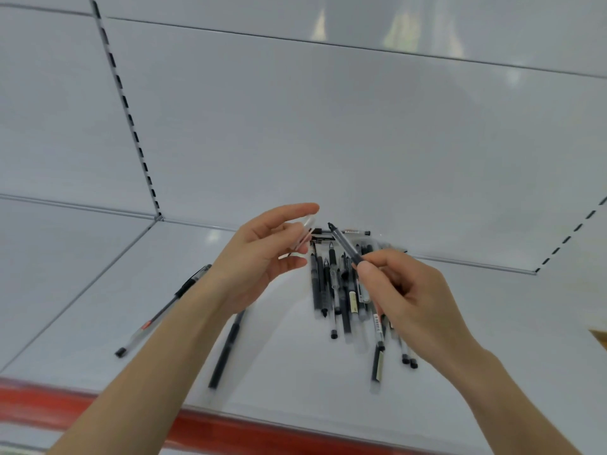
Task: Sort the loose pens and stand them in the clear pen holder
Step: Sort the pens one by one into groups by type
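Your right grip (404,290) pinches a dark pen (345,245); your left grip (259,254) holds a blurred clear cap (303,236). The pen pile (331,290), partly hidden, lies far on the shelf (295,372); open room lies near the red edge (230,425).

I read the white shelf (295,372) as smooth, glossy painted metal, its red front strip (65,405) equally shiny. The heaped pens (328,284) are plastic, some dark and matt, some clear, with beige paper-like labels (353,302). The small clear piece (303,236) looks glossy plastic.
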Available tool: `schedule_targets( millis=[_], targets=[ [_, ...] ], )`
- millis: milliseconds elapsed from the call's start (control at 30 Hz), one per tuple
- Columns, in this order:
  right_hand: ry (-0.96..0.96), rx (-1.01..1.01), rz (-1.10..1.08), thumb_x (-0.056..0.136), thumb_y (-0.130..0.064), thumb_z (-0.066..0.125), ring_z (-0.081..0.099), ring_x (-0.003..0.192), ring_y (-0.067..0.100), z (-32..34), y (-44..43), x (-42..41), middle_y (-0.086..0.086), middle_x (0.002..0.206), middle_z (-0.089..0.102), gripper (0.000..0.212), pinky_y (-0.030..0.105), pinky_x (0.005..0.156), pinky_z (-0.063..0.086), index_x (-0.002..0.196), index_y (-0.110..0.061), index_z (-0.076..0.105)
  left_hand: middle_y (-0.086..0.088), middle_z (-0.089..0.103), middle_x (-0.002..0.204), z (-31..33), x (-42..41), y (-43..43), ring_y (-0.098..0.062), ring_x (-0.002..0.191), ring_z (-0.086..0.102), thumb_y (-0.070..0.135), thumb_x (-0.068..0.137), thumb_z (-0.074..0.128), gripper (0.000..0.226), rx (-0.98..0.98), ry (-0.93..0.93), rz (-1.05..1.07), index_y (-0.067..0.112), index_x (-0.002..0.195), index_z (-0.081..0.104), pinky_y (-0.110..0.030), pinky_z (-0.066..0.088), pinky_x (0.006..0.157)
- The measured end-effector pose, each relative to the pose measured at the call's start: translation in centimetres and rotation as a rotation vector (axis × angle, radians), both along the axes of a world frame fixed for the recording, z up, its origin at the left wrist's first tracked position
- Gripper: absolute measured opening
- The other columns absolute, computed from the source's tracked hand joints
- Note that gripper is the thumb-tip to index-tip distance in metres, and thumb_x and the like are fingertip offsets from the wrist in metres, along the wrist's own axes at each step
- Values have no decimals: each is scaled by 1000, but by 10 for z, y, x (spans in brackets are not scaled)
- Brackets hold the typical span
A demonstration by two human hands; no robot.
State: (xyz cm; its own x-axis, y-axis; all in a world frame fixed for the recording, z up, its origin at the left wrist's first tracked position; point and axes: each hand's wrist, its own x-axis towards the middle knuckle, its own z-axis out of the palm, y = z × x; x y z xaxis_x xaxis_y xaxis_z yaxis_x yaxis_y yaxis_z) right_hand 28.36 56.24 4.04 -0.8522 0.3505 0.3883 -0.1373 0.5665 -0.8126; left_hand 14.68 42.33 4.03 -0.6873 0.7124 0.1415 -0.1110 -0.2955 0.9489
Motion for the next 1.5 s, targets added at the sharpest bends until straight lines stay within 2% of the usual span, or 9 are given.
schedule_targets(
  millis=[300,433,533,633,767,900,1133,1367,1500],
  targets=[
    [11,40,-1,86,-22,56,36,43,5,3,-3,3,-10,46,41,16,11,44,31,71,-19,60,4,57,65,1,6,2,-9,63,54,13,83,54,22,-12,57,44,17,102,64,-19,48,65],
    [12,41,12,88,-17,57,36,43,5,0,-4,4,-11,46,43,18,9,45,31,71,-19,60,3,61,64,2,8,5,-8,61,60,7,94,44,25,36,-54,62,13,111,61,-18,52,62],
    [-8,47,24,87,-20,56,39,44,4,-2,-7,4,-10,47,46,17,9,46,33,70,-24,60,2,66,65,4,9,7,-11,62,65,8,94,44,22,64,-119,67,14,105,62,-19,54,61],
    [4,35,2,86,-22,56,39,44,4,0,-7,4,-9,47,46,16,10,45,32,71,-22,61,3,67,68,3,10,6,-9,60,62,9,94,45,21,54,-86,66,16,102,63,-18,52,61],
    [10,35,-31,86,-24,56,36,42,5,5,-2,4,-5,47,45,15,13,44,32,72,-23,60,1,69,71,0,10,6,-5,56,57,10,90,48,12,37,-61,74,10,93,60,-16,49,59],
    [-4,62,-18,85,-24,56,33,42,5,7,-3,4,-8,45,41,16,12,44,30,70,-21,60,-1,67,74,-1,11,7,-5,57,56,11,87,51,12,39,-48,68,6,91,60,-15,49,59],
    [-85,71,65,85,-23,53,34,43,5,6,-6,7,-6,47,41,20,11,45,29,67,-17,58,1,69,73,1,11,6,-3,56,57,7,86,54,10,47,-70,137,10,86,63,-14,51,60],
    [-145,-28,91,89,-22,50,38,40,3,7,-9,7,-4,45,45,26,10,44,31,71,-7,61,-3,67,71,3,11,8,-4,56,61,10,69,66,12,103,-113,256,11,81,62,-14,51,57],
    [-194,-107,96,92,-22,47,39,39,3,6,-12,7,-4,43,46,35,16,47,37,60,-25,61,2,72,71,3,12,6,-3,61,62,20,66,64,22,111,-58,252,13,86,65,-13,49,59]
  ],
)
